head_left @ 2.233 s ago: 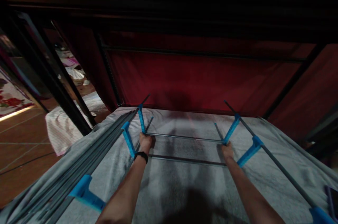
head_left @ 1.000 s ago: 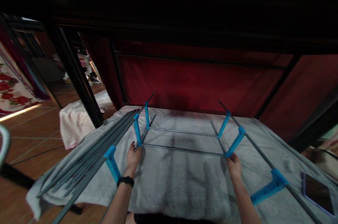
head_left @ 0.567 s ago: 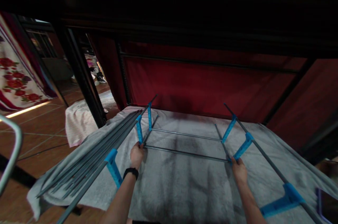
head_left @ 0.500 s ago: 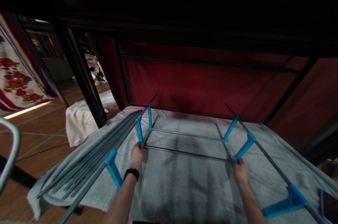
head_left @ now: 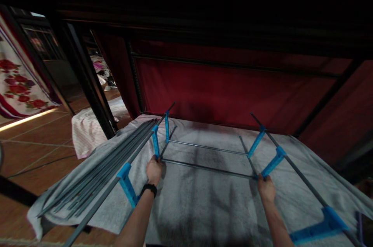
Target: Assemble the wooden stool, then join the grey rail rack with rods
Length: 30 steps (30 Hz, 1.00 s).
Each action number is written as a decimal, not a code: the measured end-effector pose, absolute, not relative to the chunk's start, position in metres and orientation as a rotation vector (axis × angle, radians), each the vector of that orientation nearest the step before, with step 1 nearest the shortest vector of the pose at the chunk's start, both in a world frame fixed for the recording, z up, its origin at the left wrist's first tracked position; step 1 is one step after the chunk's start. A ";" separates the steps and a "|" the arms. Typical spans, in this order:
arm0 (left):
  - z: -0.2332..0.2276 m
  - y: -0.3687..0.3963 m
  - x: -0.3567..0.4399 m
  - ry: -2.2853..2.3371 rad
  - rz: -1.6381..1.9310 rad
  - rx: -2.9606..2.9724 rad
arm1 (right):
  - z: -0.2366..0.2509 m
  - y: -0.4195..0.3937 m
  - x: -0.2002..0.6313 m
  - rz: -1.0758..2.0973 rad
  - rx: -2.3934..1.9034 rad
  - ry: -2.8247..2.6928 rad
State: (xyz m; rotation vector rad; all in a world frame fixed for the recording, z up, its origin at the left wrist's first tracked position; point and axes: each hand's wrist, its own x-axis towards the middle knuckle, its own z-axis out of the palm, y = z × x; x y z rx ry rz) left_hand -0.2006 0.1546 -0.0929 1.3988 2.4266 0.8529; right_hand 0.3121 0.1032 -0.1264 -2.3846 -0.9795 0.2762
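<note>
Holding, left hand (head_left: 154,170): grip was pinched round the foot of the left middle bracket (head_left: 155,144), a blue one, right by the end of the near crossbar (head_left: 204,167). Dark band (head_left: 149,189) sat on that wrist.
Right hand (head_left: 266,188): same deal, grip pinched on the foot of the right middle bracket (head_left: 273,161) at the bar's other end.
Tube frame (head_left: 304,180): stood on the grey blanket (head_left: 198,196), with the far crossbar (head_left: 206,147) running behind the near one.
Loose tubes (head_left: 107,167): lay bunched just left of it.
Backdrop: red cloth (head_left: 218,91) hung behind everything.
</note>
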 end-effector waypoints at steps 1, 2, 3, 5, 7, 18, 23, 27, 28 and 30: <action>-0.093 0.155 -0.201 2.425 0.839 1.399 | -0.126 0.103 0.312 0.286 -2.391 -0.976; -0.094 0.155 -0.201 2.425 0.821 1.397 | -0.126 0.103 0.313 0.297 -2.397 -0.973; -0.094 0.155 -0.202 2.426 0.797 1.390 | -0.126 0.102 0.313 0.306 -2.402 -0.970; -0.095 0.156 -0.203 2.437 0.746 1.367 | -0.126 0.102 0.313 0.317 -2.399 -0.972; -0.094 0.155 -0.203 2.448 0.713 1.346 | -0.127 0.102 0.312 0.316 -2.388 -0.970; -0.084 0.150 -0.198 2.468 0.683 1.321 | -0.124 0.101 0.302 0.287 -2.408 -0.945; -0.082 0.151 -0.196 2.472 0.649 1.335 | -0.122 0.102 0.297 0.286 -2.411 -0.907; -0.080 0.152 -0.198 2.463 0.627 1.351 | -0.121 0.102 0.297 0.295 -2.404 -0.890; -0.081 0.152 -0.199 2.461 0.623 1.354 | -0.121 0.102 0.296 0.297 -2.400 -0.886; -0.082 0.152 -0.200 2.461 0.619 1.362 | -0.120 0.102 0.296 0.301 -2.387 -0.883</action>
